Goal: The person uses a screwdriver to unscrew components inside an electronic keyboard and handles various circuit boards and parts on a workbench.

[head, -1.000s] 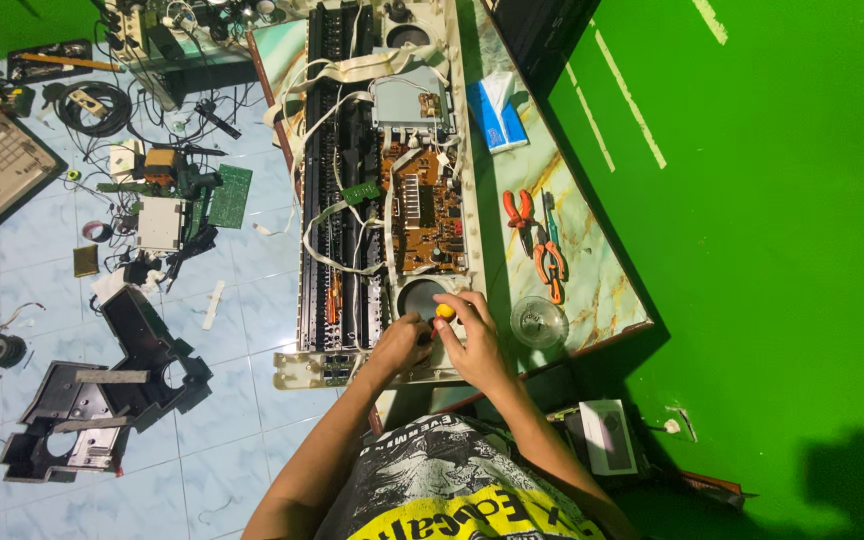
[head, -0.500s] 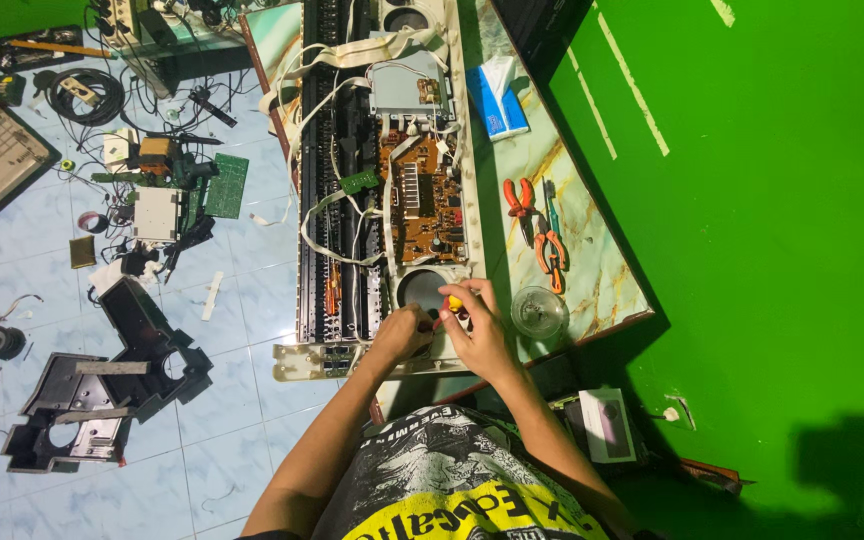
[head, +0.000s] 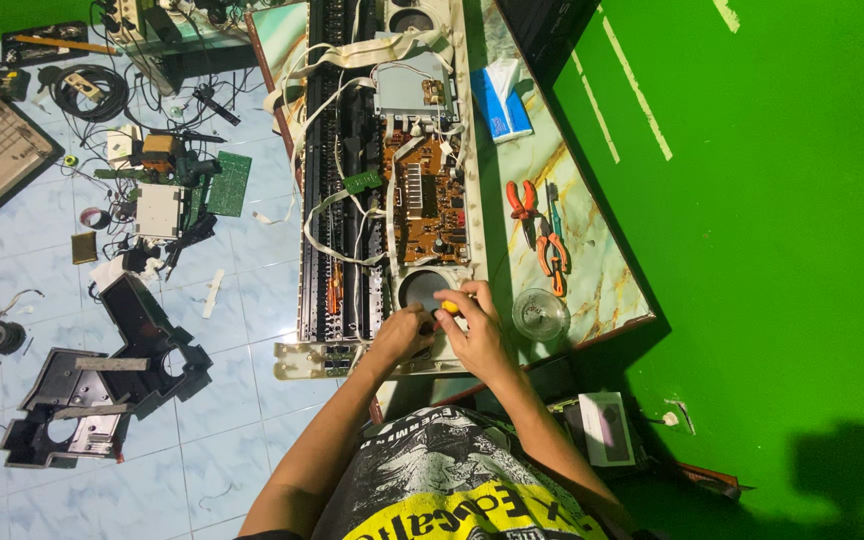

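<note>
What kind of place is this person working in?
Probably a home electronics repair spot. An opened electronic keyboard with a brown circuit board lies on a marble-patterned table, red-handled pliers beside it, and loose parts and cables litter the pale blue tiled floor. Both hands work at its near end.

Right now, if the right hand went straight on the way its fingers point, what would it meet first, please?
Probably the round speaker just beyond the right hand, then the brown circuit board; depth is hard to judge from above.

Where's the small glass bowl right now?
In the head view, the glass bowl sits on the marble-patterned tabletop, just right of the right hand and directly below the orange-handled pliers.
</note>
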